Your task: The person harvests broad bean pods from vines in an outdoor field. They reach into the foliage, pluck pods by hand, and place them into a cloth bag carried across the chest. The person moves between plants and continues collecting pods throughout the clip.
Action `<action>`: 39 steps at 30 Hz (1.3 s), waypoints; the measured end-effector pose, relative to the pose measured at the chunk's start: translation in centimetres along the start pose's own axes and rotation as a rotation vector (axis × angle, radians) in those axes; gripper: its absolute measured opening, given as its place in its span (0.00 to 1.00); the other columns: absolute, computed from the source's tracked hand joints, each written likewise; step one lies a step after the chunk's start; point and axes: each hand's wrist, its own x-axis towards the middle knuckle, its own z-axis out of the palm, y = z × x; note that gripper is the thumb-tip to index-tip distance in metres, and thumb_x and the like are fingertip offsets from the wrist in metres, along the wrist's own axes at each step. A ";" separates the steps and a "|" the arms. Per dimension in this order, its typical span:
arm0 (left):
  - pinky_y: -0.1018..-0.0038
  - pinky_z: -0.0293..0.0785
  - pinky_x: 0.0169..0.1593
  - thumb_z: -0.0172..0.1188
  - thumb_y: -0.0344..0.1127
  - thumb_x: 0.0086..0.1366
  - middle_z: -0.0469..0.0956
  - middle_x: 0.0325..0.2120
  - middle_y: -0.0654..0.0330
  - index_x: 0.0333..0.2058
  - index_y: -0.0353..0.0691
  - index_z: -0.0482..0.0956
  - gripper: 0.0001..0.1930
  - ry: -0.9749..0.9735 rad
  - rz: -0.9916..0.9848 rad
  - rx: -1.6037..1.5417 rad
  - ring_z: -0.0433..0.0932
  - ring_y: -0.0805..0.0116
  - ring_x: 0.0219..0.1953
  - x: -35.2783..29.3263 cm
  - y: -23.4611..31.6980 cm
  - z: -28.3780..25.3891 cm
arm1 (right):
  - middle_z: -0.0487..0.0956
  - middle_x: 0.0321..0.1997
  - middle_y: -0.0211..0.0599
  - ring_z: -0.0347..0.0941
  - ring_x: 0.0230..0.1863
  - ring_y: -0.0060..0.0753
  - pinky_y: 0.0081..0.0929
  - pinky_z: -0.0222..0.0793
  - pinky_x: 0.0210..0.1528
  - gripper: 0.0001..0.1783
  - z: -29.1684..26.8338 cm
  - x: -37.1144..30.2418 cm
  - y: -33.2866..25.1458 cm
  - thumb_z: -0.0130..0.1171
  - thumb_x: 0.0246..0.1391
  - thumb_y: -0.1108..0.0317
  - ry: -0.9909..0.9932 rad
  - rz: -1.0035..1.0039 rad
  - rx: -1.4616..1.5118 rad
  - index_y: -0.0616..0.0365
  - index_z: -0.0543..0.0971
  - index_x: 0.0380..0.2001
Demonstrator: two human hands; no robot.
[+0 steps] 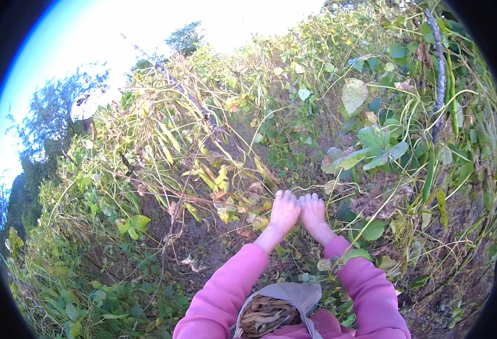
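Note:
My left hand and my right hand are side by side, nearly touching, with fingers closed among the bean vines. Their backs face me, so whatever is between the fingers is hidden. Just beyond the left hand hangs a yellowing, dried pod or leaf, and thin vine stems run past the knuckles. Below my arms, against my body, a pale cloth bag gapes at the top. Inside it lie several dry, tan bean pods.
Tangled vines surround me, with a leaning stick at left and an upright one at right. Long green pods hang on the right near broad leaves. Bushy green plants cover the lower left.

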 end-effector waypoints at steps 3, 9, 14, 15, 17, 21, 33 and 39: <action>0.63 0.61 0.49 0.56 0.34 0.52 0.75 0.27 0.62 0.26 0.44 0.80 0.05 -0.042 -0.028 0.024 0.71 0.63 0.42 0.4 -0.4 0.5 | 0.77 0.29 0.33 0.71 0.38 0.35 0.32 0.68 0.31 0.05 -2.1 0.1 0.4 0.56 0.45 0.63 -0.100 -0.067 0.016 0.50 0.76 0.23; 0.65 0.62 0.48 0.56 0.33 0.52 0.75 0.26 0.62 0.25 0.44 0.78 0.03 -0.004 0.003 0.019 0.72 0.64 0.40 0.7 -2.4 0.7 | 0.76 0.25 0.40 0.73 0.31 0.41 0.37 0.66 0.41 0.08 -6.0 3.5 2.8 0.48 0.54 0.71 -0.026 -0.155 0.477 0.57 0.74 0.24; 0.63 0.63 0.48 0.55 0.32 0.51 0.73 0.28 0.58 0.29 0.40 0.77 0.06 -0.024 0.051 -0.010 0.72 0.62 0.40 -1.3 -0.7 -0.6 | 0.73 0.19 0.36 0.71 0.22 0.27 0.29 0.69 0.28 0.15 -4.8 8.6 1.6 0.49 0.63 0.57 -0.114 0.401 1.451 0.57 0.76 0.30; 0.63 0.63 0.48 0.55 0.32 0.51 0.73 0.29 0.57 0.30 0.39 0.77 0.07 -0.031 0.053 -0.018 0.72 0.62 0.40 -1.7 -0.4 -0.9 | 0.79 0.25 0.36 0.76 0.28 0.27 0.27 0.72 0.33 0.10 -4.3 9.6 0.2 0.54 0.59 0.61 0.058 0.316 1.363 0.54 0.79 0.34; 0.57 0.62 0.54 0.56 0.35 0.52 0.72 0.31 0.57 0.40 0.37 0.77 0.16 0.007 0.055 -0.045 0.72 0.61 0.42 -2.6 -0.4 -1.6 | 0.82 0.33 0.37 0.78 0.35 0.30 0.25 0.73 0.40 0.10 -3.7 11.1 -0.8 0.59 0.55 0.66 0.000 0.225 1.215 0.54 0.81 0.39; 0.49 0.55 0.62 0.56 0.37 0.55 0.74 0.36 0.57 0.48 0.41 0.76 0.20 0.071 0.029 -0.187 0.73 0.62 0.46 -4.0 -0.9 -3.5 | 0.82 0.39 0.36 0.78 0.39 0.27 0.24 0.72 0.47 0.15 -3.2 14.6 -1.9 0.62 0.52 0.70 -0.050 -0.070 1.334 0.54 0.80 0.45; 0.75 0.75 0.34 0.59 0.26 0.60 0.78 0.32 0.57 0.40 0.35 0.75 0.09 0.367 -0.692 -1.039 0.78 0.72 0.31 -0.3 -7.2 -8.9 | 0.78 0.33 0.38 0.75 0.36 0.45 0.34 0.73 0.37 0.10 -7.3 14.1 -0.8 0.60 0.50 0.67 0.212 -0.165 0.956 0.54 0.78 0.37; 0.71 0.74 0.36 0.63 0.33 0.59 0.79 0.27 0.56 0.36 0.32 0.77 0.10 0.486 -0.800 -0.878 0.78 0.66 0.28 5.2 -9.2 -7.7 | 0.75 0.28 0.38 0.71 0.35 0.45 0.38 0.72 0.31 0.05 -9.6 13.4 -0.2 0.57 0.52 0.67 0.392 -0.219 0.581 0.54 0.73 0.28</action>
